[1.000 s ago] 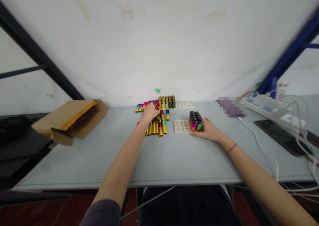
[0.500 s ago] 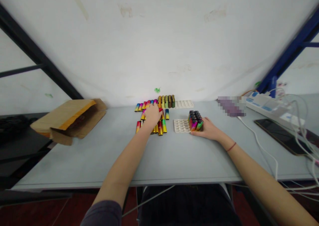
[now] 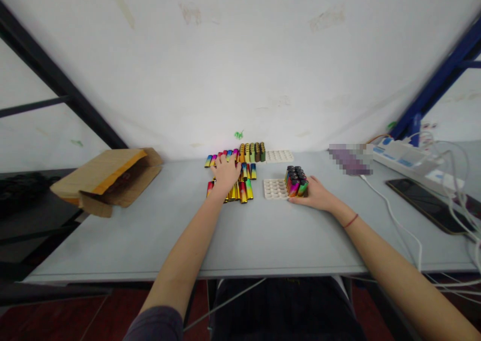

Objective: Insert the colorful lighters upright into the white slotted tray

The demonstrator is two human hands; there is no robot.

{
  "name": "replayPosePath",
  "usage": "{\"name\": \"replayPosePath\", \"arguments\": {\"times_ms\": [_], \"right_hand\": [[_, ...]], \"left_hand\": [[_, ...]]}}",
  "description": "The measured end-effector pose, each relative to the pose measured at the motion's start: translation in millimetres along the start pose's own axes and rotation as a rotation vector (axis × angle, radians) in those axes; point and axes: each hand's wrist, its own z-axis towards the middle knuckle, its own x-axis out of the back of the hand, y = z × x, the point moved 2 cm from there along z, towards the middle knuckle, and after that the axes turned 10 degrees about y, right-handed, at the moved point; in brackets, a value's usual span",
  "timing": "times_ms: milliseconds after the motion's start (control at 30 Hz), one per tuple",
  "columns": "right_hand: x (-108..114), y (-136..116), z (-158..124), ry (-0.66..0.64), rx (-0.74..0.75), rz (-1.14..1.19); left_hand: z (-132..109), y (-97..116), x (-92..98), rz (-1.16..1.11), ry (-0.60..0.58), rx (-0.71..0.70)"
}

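My left hand (image 3: pixel 225 173) lies over a spread of shiny multicoloured tubes (image 3: pixel 243 193), its fingers apart and pointing away from me. Its palm and fingers hide some of the tubes, and I see nothing gripped in it. To the right, a white tray with round hollows (image 3: pixel 275 189) rests on the table. Several tubes with black tops (image 3: pixel 295 180) stand upright in rows at its right end. My right hand (image 3: pixel 315 194) wraps their right side, thumb at the front near the tray's corner and fingers behind.
Behind, gold-topped tubes (image 3: pixel 252 152) stand packed in rows beside another white hollowed tray (image 3: pixel 280 156). An open brown paper package (image 3: pixel 105 180) lies at left. On the right are a dark phone (image 3: pixel 428 205), a white power strip (image 3: pixel 417 168), cables and a blurred-out purplish item (image 3: pixel 349 161).
My left hand has shifted slightly left, its fingers now more spread, uncovering blue and gold tubes on its right. My right hand stays at the black-topped tubes.
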Motion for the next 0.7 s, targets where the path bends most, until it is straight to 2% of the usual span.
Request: {"name": "replayPosePath", "arguments": {"times_ms": [200, 367, 467, 600, 700], "right_hand": [[1.2, -1.6, -0.4, -0.004, -0.001, 0.001], [1.3, -1.5, -1.0, 0.001, -0.008, 0.001], [1.3, -1.1, -0.9, -0.003, -0.009, 0.001], [1.5, -1.5, -0.5, -0.009, -0.004, 0.008], [1.4, -2.3, -0.3, -0.013, -0.004, 0.008]], "left_hand": [[-3.3, -2.8, -5.5, -0.052, -0.06, 0.025], [-6.6, 1.4, -3.9, -0.058, 0.029, -0.019], [-7.8, 10.2, -2.3, -0.098, 0.07, -0.162], [-14.2, 25.5, -6.7, -0.183, -0.06, -0.435], [-21.0, 31.4, -11.4, -0.187, -0.122, -0.5]]}}
